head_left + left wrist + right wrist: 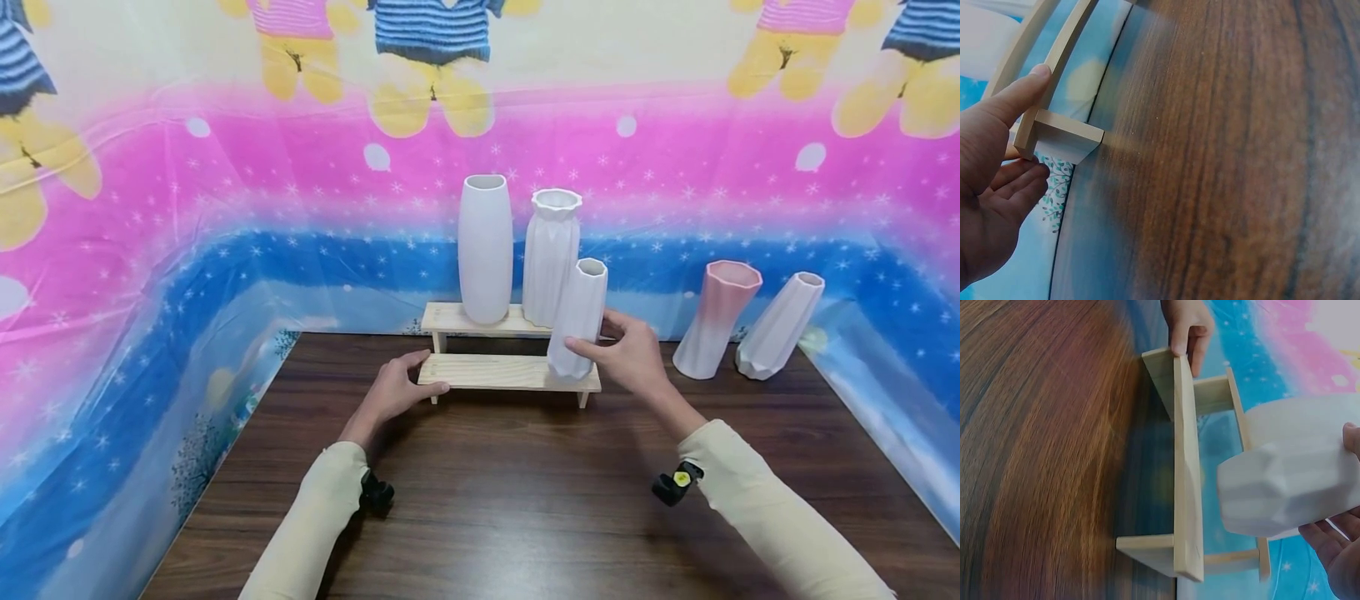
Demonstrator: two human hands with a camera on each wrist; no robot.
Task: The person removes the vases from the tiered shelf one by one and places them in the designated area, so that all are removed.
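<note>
My right hand (633,354) grips a slim white faceted vase (579,321), thumb on its near side. The vase tilts slightly over the right end of the lower step; in the right wrist view a gap shows between the vase's base (1247,497) and the board (1186,469). My left hand (392,390) pinches the left end of the two-step wooden stand (487,372), thumb over the lower board and fingers beneath, as the left wrist view shows. On the upper step stand a tall smooth white vase (486,250) and a fluted white vase (551,250), the latter partly hidden.
Right of the stand, a pink-and-white vase (716,321) and a leaning-shaped white vase (780,325) stand on the brown wooden table (510,492). A patterned cloth backdrop (360,200) hangs close behind and along both sides of the table.
</note>
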